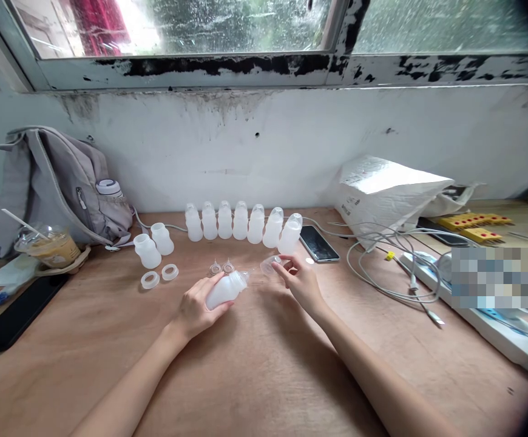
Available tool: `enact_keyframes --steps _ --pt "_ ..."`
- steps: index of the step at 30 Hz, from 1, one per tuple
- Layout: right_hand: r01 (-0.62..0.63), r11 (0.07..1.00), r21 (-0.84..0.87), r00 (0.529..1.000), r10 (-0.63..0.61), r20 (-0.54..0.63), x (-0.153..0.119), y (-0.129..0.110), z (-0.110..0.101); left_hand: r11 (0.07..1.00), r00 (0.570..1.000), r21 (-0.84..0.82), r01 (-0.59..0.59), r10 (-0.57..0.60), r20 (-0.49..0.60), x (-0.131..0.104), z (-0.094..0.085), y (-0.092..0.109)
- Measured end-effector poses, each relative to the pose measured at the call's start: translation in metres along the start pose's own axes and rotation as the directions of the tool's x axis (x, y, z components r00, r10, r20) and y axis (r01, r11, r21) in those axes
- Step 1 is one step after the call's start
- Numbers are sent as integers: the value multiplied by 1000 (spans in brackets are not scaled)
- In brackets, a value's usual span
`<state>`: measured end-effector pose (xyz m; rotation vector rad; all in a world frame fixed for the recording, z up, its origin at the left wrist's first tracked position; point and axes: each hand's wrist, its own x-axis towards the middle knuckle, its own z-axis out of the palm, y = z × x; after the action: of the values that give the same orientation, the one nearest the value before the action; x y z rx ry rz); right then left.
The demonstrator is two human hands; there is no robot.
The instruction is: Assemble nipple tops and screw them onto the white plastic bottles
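Observation:
My left hand (196, 306) is wrapped round a frosted white bottle (223, 290), tilted with its clear top pointing right. My right hand (301, 280) pinches a clear cap (269, 266) a short way right of that top; the two do not touch. Behind my hands stands a row of several capped white bottles (240, 221). Two small nipple pieces (215, 268) lie just beyond my left hand. To the left, two open bottles (147, 251) stand behind two white rings (150, 280).
A phone (319, 244) lies right of the row, near coiled cables (373, 279), a white bag (382, 188) and a power strip (487, 321). On the left are a backpack (59, 182), a drink cup (54, 246) and a black slab (18, 312). A wall closes off the back.

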<state>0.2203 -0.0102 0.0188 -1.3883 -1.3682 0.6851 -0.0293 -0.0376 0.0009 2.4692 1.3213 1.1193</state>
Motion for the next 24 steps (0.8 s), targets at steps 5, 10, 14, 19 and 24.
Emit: enact_keyframes --steps 5,10,14,19,24 --pt "-127 908 400 992 116 52 -5 -8 6 1000 999 -17 5 -4 54 -1 0 -2" --pt "-237 793 561 970 159 186 -18 -8 19 999 995 -17 -34 36 89 -1 0 -2" --pt "-228 814 534 963 110 245 -24 -9 23 999 993 -15 -43 45 106 1 -1 -2" --pt "-226 847 480 955 96 280 -26 -9 25 999 988 1 -52 51 148 2 -2 0" --pt "-252 837 485 942 97 323 -28 -9 27 998 981 -25 -62 66 182 0 -3 0"
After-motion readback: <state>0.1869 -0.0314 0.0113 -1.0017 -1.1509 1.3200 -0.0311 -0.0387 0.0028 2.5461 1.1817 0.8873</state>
